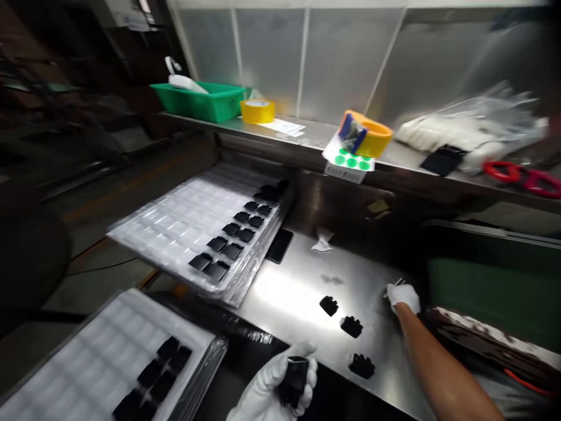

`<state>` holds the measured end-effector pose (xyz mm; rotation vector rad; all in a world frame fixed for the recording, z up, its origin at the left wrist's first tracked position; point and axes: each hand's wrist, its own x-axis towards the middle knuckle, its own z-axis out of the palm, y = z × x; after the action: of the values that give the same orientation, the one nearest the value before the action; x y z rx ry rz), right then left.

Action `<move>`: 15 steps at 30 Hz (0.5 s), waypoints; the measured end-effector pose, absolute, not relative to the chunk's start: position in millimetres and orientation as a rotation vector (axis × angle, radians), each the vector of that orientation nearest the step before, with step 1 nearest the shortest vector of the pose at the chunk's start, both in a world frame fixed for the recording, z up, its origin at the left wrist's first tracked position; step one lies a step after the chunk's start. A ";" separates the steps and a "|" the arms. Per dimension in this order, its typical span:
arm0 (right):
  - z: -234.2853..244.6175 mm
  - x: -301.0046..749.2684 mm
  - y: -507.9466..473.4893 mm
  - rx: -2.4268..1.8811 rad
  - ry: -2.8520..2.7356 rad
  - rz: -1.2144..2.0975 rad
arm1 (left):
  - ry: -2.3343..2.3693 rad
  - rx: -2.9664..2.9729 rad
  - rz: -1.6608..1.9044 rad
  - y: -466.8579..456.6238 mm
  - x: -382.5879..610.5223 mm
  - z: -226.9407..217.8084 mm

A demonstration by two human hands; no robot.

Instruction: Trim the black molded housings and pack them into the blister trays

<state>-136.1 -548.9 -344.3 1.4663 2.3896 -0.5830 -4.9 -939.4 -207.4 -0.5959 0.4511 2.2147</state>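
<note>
My left hand (pixel 276 386), in a white glove, is closed around a small black plastic part (pixel 294 374) at the bottom of the view, near the front edge of the steel table (pixel 289 292). My right hand (pixel 403 295), also gloved in white, rests on the table further right with a small tool-like thing (pixel 394 285) at its fingertips; the blur hides how the fingers lie. Three black parts (pixel 328 304) (pixel 351 326) (pixel 362 366) lie loose on the steel between the hands.
A stack of clear blister trays (pixel 175 228) with several black parts lies at left; another tray (pixel 109 356) sits at bottom left. The shelf behind carries a green bin (pixel 201 102), yellow tape rolls (pixel 258 110), green sticker dots (pixel 350 161), plastic bags (pixel 464 131), red scissors (pixel 521 175). A green-belt conveyor (pixel 491 292) stands right.
</note>
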 end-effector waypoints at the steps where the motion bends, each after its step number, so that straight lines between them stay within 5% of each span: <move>1: -346.6 -137.4 -547.0 1.388 2.379 -0.552 | 0.390 -0.572 2.222 -941.6 -3.5 -207.6; 9: -351.5 -94.9 -578.1 1.075 2.426 -0.510 | 0.337 -0.394 2.137 -942.6 -0.3 -202.2; 15: -287.5 -27.4 -628.7 0.732 2.524 -0.950 | 0.879 -0.391 1.908 -931.6 -5.5 -156.4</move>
<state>-27.4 -628.7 -287.5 0.7322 2.5243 -0.9500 -5.5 -931.6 -156.4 -0.3914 0.8794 1.9076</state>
